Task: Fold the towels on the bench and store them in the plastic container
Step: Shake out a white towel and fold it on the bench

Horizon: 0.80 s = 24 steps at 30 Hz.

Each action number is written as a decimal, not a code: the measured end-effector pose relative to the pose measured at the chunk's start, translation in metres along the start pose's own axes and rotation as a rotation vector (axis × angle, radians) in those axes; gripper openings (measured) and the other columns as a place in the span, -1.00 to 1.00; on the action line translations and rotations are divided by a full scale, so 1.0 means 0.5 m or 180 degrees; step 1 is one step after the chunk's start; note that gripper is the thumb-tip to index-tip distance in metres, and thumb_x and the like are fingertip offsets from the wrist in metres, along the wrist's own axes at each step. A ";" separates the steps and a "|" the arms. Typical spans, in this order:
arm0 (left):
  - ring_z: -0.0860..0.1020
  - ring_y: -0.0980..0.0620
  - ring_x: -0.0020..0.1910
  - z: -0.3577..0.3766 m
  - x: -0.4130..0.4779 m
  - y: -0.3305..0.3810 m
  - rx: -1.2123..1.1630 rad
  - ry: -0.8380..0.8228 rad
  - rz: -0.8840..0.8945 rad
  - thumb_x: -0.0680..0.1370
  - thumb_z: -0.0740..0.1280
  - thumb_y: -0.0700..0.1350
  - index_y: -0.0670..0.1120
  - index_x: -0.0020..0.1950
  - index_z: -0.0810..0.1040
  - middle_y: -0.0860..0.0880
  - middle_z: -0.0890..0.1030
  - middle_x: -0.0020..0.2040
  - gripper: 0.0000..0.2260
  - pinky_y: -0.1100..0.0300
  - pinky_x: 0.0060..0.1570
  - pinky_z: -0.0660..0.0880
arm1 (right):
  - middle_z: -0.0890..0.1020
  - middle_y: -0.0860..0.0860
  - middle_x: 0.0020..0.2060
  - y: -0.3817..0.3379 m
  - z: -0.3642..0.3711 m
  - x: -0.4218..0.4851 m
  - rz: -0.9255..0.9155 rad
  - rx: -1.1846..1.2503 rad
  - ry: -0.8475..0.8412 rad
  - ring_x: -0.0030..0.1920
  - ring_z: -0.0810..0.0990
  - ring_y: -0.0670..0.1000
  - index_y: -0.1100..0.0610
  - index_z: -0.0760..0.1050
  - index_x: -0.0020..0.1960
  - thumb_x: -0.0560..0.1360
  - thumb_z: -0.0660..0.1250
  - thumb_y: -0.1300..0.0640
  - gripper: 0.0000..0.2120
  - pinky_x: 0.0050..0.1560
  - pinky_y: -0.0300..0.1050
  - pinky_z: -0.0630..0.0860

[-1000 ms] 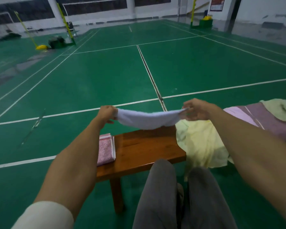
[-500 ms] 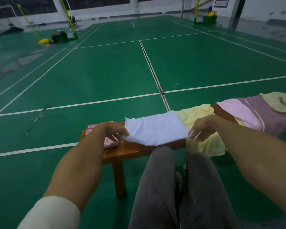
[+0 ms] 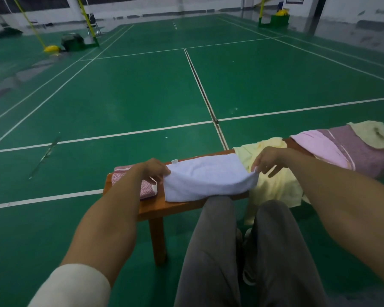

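View: one head camera, worn by the person.
Facing: forward and down, over the knees.
Near: the desk [image 3: 155, 207], close below.
Far: green court floor [image 3: 142, 91].

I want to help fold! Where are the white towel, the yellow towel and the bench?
white towel [image 3: 206, 180], head view, middle of the cloth.
yellow towel [image 3: 273, 187], head view, draped part.
bench [image 3: 160, 207], head view, bare wooden top.

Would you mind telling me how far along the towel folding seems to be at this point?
One pink towel already lies folded at the bench's left end. In hand: the left hand and right hand each pinch an end of the white towel, mid-fold. Left: the yellow towel and the pink and purple towels further right, unfolded. No plastic container is in view, so nothing looks stored.
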State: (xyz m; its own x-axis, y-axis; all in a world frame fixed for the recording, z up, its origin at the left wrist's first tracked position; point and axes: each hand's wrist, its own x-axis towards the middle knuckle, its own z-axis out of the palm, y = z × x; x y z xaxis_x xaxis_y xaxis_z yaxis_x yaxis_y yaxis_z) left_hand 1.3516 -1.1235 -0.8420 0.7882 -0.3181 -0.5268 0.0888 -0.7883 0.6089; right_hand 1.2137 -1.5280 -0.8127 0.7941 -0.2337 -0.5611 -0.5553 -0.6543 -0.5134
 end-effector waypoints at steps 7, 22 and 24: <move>0.63 -0.12 -0.21 -0.002 0.082 -0.016 0.0095 0.1140 0.0101 0.64 0.32 -0.13 -0.22 0.02 0.67 -0.22 0.68 -0.10 -0.81 0.12 -0.27 0.54 | 0.67 0.18 -0.17 -0.048 -0.003 0.112 -0.0264 0.0067 0.0853 -0.27 0.66 0.11 0.19 0.65 -0.05 0.53 0.43 0.30 -0.94 -0.38 -0.14 0.54; 0.56 -0.16 0.02 0.015 0.234 -0.020 0.0331 0.1590 -0.0106 0.69 0.15 -0.08 -0.20 0.16 0.51 -0.18 0.58 0.05 -0.77 -0.04 0.09 0.55 | 0.65 0.13 0.04 -0.095 0.023 0.322 -0.0022 -0.1573 0.1519 0.01 0.62 0.21 0.13 0.57 0.04 0.57 0.27 0.19 -0.88 -0.10 -0.08 0.43; 0.54 -0.15 0.03 0.018 0.249 -0.020 0.0395 0.1644 -0.0192 0.70 0.14 -0.09 -0.21 0.18 0.50 -0.17 0.57 0.05 -0.76 -0.01 0.07 0.52 | 0.64 0.13 0.08 -0.099 0.035 0.333 -0.0045 -0.1781 0.1493 0.09 0.63 0.22 0.13 0.55 0.12 0.58 0.24 0.22 -0.83 -0.09 -0.07 0.43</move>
State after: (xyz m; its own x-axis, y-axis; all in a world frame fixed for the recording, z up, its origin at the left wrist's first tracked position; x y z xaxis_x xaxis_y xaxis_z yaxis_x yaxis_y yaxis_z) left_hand 1.4433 -1.1597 -0.9191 0.9838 0.0057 -0.1791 0.0952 -0.8635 0.4952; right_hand 1.3688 -1.5219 -0.8922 0.8923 -0.4240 -0.1553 -0.4344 -0.8998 -0.0394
